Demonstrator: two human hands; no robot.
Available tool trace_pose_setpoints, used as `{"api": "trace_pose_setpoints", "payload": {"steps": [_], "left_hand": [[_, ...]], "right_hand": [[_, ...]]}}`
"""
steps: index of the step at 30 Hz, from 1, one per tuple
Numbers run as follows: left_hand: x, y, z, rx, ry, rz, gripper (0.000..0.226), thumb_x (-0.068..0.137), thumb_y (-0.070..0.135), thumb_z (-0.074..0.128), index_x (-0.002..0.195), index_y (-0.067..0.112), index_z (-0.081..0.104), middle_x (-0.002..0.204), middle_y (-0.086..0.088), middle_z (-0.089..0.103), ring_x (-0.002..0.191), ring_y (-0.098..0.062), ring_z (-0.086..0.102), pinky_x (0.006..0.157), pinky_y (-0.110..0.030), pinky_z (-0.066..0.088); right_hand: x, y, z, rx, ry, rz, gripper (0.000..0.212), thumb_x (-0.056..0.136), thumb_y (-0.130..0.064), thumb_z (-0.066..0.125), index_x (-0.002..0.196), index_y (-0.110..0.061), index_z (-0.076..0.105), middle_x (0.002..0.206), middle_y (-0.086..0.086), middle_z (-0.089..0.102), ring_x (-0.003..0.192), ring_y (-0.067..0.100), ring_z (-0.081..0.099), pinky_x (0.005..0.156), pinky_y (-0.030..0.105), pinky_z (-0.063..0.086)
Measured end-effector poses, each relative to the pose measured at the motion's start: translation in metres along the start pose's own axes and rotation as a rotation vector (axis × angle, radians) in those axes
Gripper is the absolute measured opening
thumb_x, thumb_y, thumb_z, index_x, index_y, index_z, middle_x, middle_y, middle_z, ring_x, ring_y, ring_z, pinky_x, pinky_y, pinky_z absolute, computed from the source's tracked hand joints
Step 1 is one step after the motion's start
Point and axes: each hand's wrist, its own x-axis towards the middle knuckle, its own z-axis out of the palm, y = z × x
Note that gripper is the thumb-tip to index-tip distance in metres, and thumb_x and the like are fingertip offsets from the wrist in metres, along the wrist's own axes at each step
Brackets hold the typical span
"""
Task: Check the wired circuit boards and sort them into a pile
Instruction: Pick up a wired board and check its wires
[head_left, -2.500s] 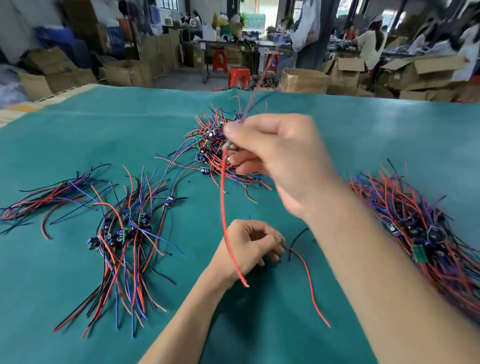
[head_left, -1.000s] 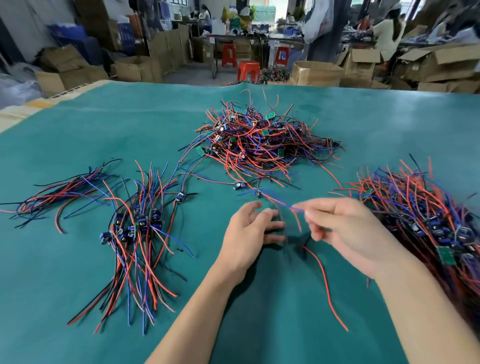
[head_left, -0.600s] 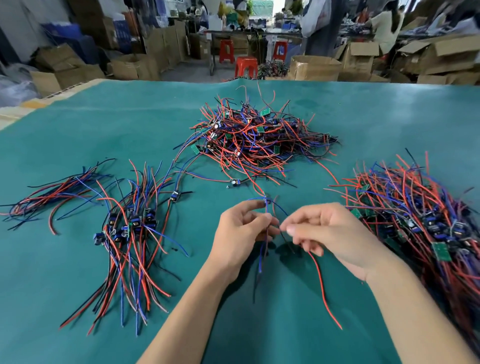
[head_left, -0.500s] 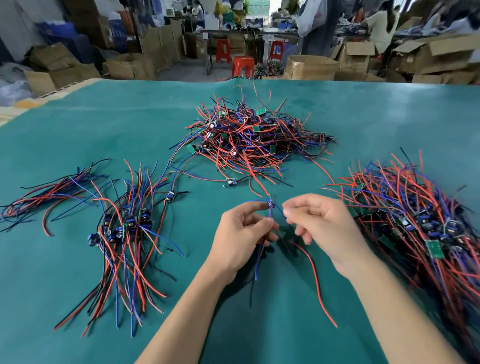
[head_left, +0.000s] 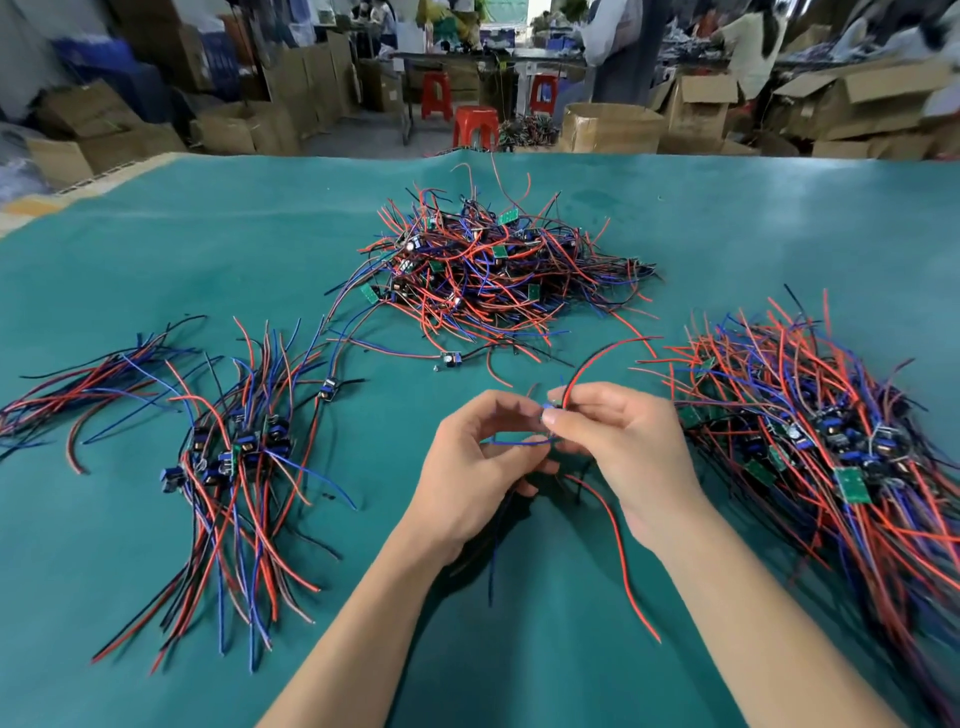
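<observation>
One small wired circuit board (head_left: 551, 411) with red, blue and black leads is held between both hands above the teal table (head_left: 260, 234). My right hand (head_left: 618, 447) pinches the board at its fingertips. My left hand (head_left: 480, 467) grips its blue wire; a red lead arcs up to the right and another trails toward me. A tangled heap of wired boards (head_left: 493, 270) lies straight ahead. A combed-out pile (head_left: 239, 467) lies at the left. A big heap (head_left: 841, 447) lies at the right.
A bundle of loose wires (head_left: 88, 389) lies at the far left. Two single boards (head_left: 451, 358) (head_left: 327, 389) lie between the heaps. Cardboard boxes (head_left: 613, 127), red stools (head_left: 475, 124) and people stand beyond the table's far edge.
My right hand came back from the middle heap with one wired board and met my left hand. Both now hold it, and its red lead has swung up to the right.
</observation>
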Motion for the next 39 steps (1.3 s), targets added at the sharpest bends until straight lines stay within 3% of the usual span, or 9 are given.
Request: {"api": "trace_pose_setpoints", "payload": {"steps": [4, 11, 15, 18, 24, 28, 31, 34, 39], "left_hand": [[0.001, 0.001, -0.002, -0.049, 0.04, -0.018, 0.025, 0.087, 0.001, 0.072, 0.109, 0.007, 0.064, 0.088, -0.005, 0.073, 0.071, -0.02, 0.071, 0.053, -0.023, 0.05], [0.004, -0.002, -0.007, -0.137, 0.07, -0.029, 0.02, 0.089, -0.003, 0.067, 0.107, 0.005, 0.071, 0.076, 0.0, 0.067, 0.073, -0.014, 0.07, 0.058, -0.019, 0.05], [0.004, -0.002, -0.007, -0.164, 0.079, -0.007, 0.018, 0.09, -0.001, 0.068, 0.101, 0.011, 0.075, 0.08, -0.003, 0.071, 0.078, -0.016, 0.071, 0.064, -0.019, 0.052], [0.002, -0.001, -0.006, -0.164, 0.045, 0.0, 0.018, 0.089, -0.001, 0.069, 0.097, 0.013, 0.077, 0.086, -0.009, 0.073, 0.079, -0.016, 0.071, 0.066, -0.021, 0.053], [0.0, 0.002, -0.008, -0.135, -0.014, -0.021, 0.018, 0.078, 0.0, 0.078, 0.081, 0.017, 0.076, 0.08, -0.01, 0.072, 0.068, -0.02, 0.061, 0.063, -0.024, 0.052], [0.0, 0.003, -0.008, -0.148, 0.009, -0.024, 0.018, 0.076, -0.003, 0.079, 0.081, 0.013, 0.072, 0.079, -0.009, 0.069, 0.062, -0.018, 0.057, 0.06, -0.025, 0.051], [-0.001, 0.004, -0.006, -0.158, -0.022, -0.01, 0.014, 0.078, -0.002, 0.077, 0.085, 0.009, 0.07, 0.083, -0.009, 0.069, 0.066, -0.017, 0.063, 0.06, -0.024, 0.052], [-0.002, 0.005, -0.004, -0.144, -0.07, -0.023, 0.012, 0.076, 0.009, 0.082, 0.082, 0.015, 0.072, 0.077, -0.008, 0.069, 0.067, -0.018, 0.065, 0.059, -0.024, 0.052], [-0.003, 0.007, -0.004, -0.103, -0.1, -0.062, 0.017, 0.078, 0.021, 0.079, 0.085, 0.009, 0.069, 0.069, -0.007, 0.065, 0.05, -0.013, 0.057, 0.041, -0.02, 0.041]], "right_hand": [[-0.002, -0.006, -0.001, -0.02, -0.118, -0.029, 0.025, 0.081, 0.006, 0.076, 0.096, -0.014, 0.079, 0.091, 0.004, 0.08, 0.079, 0.015, 0.075, 0.066, 0.02, 0.055], [0.007, -0.008, -0.02, -0.197, 0.021, 0.022, 0.033, 0.075, 0.008, 0.067, 0.081, -0.021, 0.081, 0.082, -0.001, 0.078, 0.062, 0.01, 0.062, 0.054, 0.019, 0.046], [0.008, -0.004, -0.02, -0.716, 0.115, -0.296, 0.011, 0.081, -0.022, 0.075, 0.08, -0.031, 0.081, 0.079, -0.022, 0.068, 0.085, 0.0, 0.062, 0.086, 0.022, 0.047], [0.0, -0.007, -0.008, -0.35, -0.023, -0.151, 0.016, 0.082, -0.043, 0.07, 0.079, -0.031, 0.08, 0.067, -0.016, 0.066, 0.069, 0.003, 0.058, 0.066, 0.025, 0.044], [-0.003, -0.012, -0.003, 0.117, -0.081, 0.087, 0.005, 0.082, -0.012, 0.078, 0.081, -0.009, 0.082, 0.078, 0.006, 0.074, 0.068, 0.013, 0.062, 0.056, 0.023, 0.048], [-0.004, -0.018, -0.008, 0.203, -0.125, 0.114, 0.011, 0.084, -0.001, 0.074, 0.083, -0.007, 0.082, 0.089, 0.012, 0.078, 0.072, 0.017, 0.07, 0.061, 0.022, 0.055], [-0.005, -0.02, -0.009, 0.249, -0.134, 0.126, 0.007, 0.07, -0.014, 0.081, 0.076, -0.012, 0.082, 0.089, 0.011, 0.078, 0.07, 0.016, 0.071, 0.062, 0.022, 0.056], [-0.005, -0.022, -0.011, 0.274, -0.129, 0.154, 0.026, 0.052, -0.027, 0.085, 0.073, -0.012, 0.081, 0.081, 0.01, 0.076, 0.066, 0.017, 0.071, 0.062, 0.023, 0.058], [-0.004, -0.02, -0.013, 0.282, -0.152, 0.234, 0.018, 0.06, -0.02, 0.083, 0.073, -0.009, 0.078, 0.076, 0.009, 0.073, 0.062, 0.014, 0.069, 0.057, 0.022, 0.056]]}}
